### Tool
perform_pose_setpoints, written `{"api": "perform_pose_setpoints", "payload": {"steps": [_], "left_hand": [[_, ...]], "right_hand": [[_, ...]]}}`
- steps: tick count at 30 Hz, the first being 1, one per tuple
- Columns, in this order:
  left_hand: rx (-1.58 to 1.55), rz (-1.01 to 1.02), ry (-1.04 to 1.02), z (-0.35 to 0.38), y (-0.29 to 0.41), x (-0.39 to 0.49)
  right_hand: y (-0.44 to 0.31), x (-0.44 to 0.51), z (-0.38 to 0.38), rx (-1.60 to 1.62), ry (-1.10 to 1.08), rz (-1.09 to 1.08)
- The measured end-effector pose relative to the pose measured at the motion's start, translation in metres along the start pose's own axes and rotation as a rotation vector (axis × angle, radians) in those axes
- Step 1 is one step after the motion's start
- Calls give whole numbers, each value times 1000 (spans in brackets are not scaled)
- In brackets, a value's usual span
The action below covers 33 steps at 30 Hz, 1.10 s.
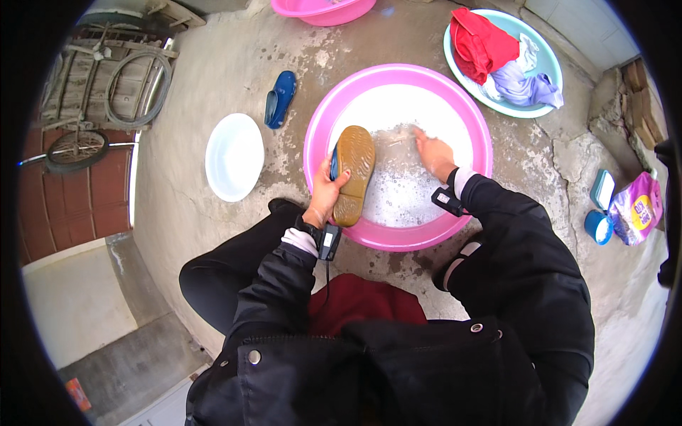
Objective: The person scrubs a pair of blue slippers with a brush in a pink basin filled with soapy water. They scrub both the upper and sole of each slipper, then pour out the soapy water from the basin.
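My left hand grips a blue slipper by its side, thumb against the tan, ridged sole. The sole faces up, and most of the blue upper is hidden behind it. Slipper and hand are over the left part of a large pink basin of sudsy water. My right hand reaches into the right side of the basin at the water's surface. One finger shows stretched out; the others are blurred or hidden by ripples, so a hold on anything there is not visible.
A second blue slipper lies near a white basin at left. A light-blue basin at upper right holds red clothing and other laundry. At right are a detergent bag, a blue cup and a small box.
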<state>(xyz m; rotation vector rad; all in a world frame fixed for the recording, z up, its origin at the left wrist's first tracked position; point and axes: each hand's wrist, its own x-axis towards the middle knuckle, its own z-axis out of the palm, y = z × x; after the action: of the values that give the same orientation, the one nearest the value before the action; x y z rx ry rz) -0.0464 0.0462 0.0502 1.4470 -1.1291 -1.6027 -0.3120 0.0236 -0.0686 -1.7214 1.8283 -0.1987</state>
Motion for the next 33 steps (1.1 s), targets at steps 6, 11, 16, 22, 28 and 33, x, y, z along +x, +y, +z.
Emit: {"api": "perform_pose_setpoints", "payload": {"steps": [6,11,16,22,28,33], "left_hand": [[60,-65,164,-6,-7,12],[187,-78,241,5,-14,10],[-5,-45,275,14,-13,4],[53,-126,201,18,-7,1],[124,-142,153,23,-22,0],[252,-30,276,8,-32,8]], "right_hand": [[-51,-37,4,347,-33,-389],[-114,-79,-22,201,-213,-321],[-118,-79,-33,329,-318,-342],[-116,-83,-15,390,-267,-174],[-68,-38,-15,243,-117,-75],[-21,-16,4,224,209,21]]}}
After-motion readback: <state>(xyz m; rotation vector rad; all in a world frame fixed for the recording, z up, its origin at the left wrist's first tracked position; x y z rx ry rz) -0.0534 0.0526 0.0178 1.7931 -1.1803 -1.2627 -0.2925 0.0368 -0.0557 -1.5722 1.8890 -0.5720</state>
